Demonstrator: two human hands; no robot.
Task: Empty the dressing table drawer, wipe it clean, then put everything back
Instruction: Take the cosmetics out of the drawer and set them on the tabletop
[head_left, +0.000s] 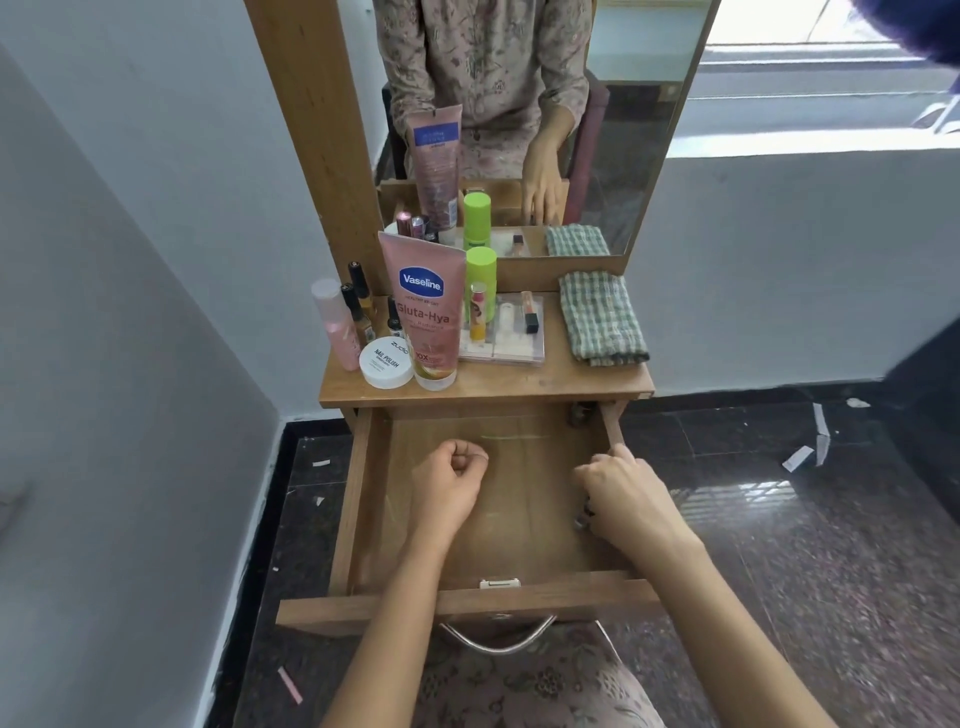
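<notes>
The wooden drawer (363, 499) is pulled out, and its floor is bare apart from faint scratches. My left hand (451, 486) hovers over the drawer's middle, curled into a fist with nothing visible in it. At the drawer's right wall, my right hand (621, 499) is curled around small dark and metallic items (583, 514) that poke out under the fingers. A small dark object (579, 413) lies in the back right corner. On the table top stand a pink Vaseline tube (427, 312), a white nail polish tub (387, 362) and a folded checked cloth (602, 317).
Also on the top are a pink spray bottle (335, 325), dark small bottles (361, 301), a green-capped bottle (480, 270) and a clear tray of cosmetics (511, 338). The mirror (613, 156) rises behind. Paper scraps (800, 457) litter the dark floor. A white wall (130, 312) is at the left.
</notes>
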